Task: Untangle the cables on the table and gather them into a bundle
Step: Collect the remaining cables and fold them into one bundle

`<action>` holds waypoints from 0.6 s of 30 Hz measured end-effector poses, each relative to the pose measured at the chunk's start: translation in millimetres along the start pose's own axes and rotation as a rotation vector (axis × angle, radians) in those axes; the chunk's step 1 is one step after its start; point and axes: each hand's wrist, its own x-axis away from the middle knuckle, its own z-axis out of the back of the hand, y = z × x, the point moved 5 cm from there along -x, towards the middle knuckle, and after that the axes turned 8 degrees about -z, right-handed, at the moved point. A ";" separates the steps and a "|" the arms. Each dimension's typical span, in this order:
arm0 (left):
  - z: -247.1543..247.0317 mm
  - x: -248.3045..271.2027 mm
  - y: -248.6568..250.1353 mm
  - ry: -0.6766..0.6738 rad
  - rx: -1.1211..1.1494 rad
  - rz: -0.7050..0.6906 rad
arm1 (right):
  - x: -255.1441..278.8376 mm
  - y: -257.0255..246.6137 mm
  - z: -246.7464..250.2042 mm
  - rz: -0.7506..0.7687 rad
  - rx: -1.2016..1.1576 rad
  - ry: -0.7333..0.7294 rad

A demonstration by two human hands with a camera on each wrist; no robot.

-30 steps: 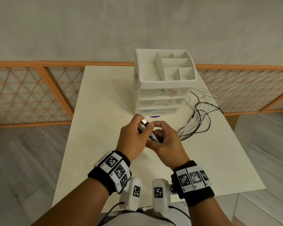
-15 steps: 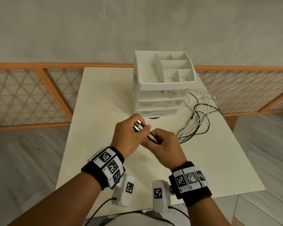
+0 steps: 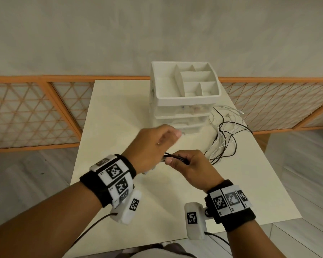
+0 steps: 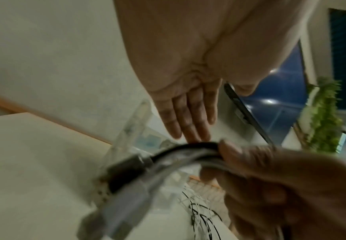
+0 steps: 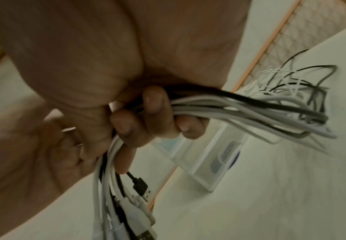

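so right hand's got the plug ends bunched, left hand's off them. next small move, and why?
Probably bring the left hand back onto the cables just beyond the right hand and draw the slack in. The right hand's grip holds only the plug ends; the left hand's fingers are straight and hold nothing, and most of the length lies in loose loops on the table beside the drawer organizer.

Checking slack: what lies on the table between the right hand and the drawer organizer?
In the head view, loose black and white cables trail from the right hand over the table, beside the drawer organizer.
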 end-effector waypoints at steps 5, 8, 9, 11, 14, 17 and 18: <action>-24.5 -2.0 -7.3 -0.085 -0.154 0.071 | -2.4 -26.6 7.1 0.178 0.020 0.070; -14.5 -6.0 -15.2 -0.023 -0.072 0.142 | 1.6 -25.2 18.9 0.168 -0.078 0.134; -9.2 -7.6 -17.0 -0.017 -0.044 0.181 | 3.9 -23.4 21.6 0.168 -0.079 0.141; -1.9 -8.7 -20.1 -0.053 0.048 0.251 | 8.4 -20.8 25.6 0.190 -0.066 0.147; -2.4 -5.2 -22.3 -0.191 0.139 0.310 | 9.2 -20.4 26.2 0.309 0.085 0.192; -4.1 -4.3 -22.4 -0.223 0.098 0.323 | 8.0 -20.4 22.1 0.349 0.148 0.199; -2.6 -5.3 -21.8 -0.188 0.051 0.320 | 6.7 -19.1 21.5 0.316 0.107 0.185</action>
